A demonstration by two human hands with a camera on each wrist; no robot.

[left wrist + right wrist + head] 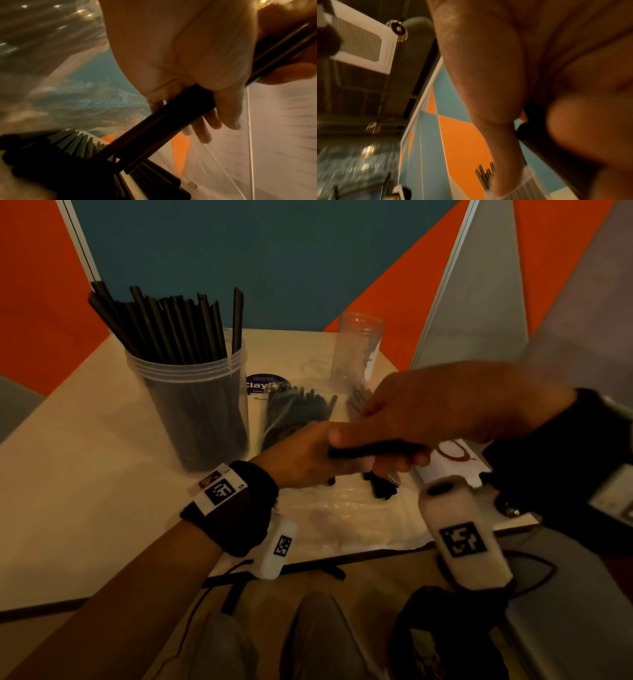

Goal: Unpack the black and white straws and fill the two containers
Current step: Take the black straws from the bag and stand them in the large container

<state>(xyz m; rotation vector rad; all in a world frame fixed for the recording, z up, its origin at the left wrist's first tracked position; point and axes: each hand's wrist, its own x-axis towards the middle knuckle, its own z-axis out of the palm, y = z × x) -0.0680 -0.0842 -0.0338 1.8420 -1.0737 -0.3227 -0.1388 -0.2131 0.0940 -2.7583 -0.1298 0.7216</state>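
Table (85, 474): pale top. Near container (191, 405) at ten o'clock from my hands, upright, packed with black straws. Far container (356, 350) at twelve o'clock, clear, upright. Plastic bag (342, 518) lies flat under my hands, loose black straws (294, 412) on it. My right hand (445, 412) and left hand (305, 460) meet at centre, fingers of both curled round one small straw bundle (373, 450) held level above the bag.

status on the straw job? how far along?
Done: left container holds black straws upright. In hand: both hands grip a black straw bundle. Left: right container looks empty; loose straws on the bag; no white straws visible.
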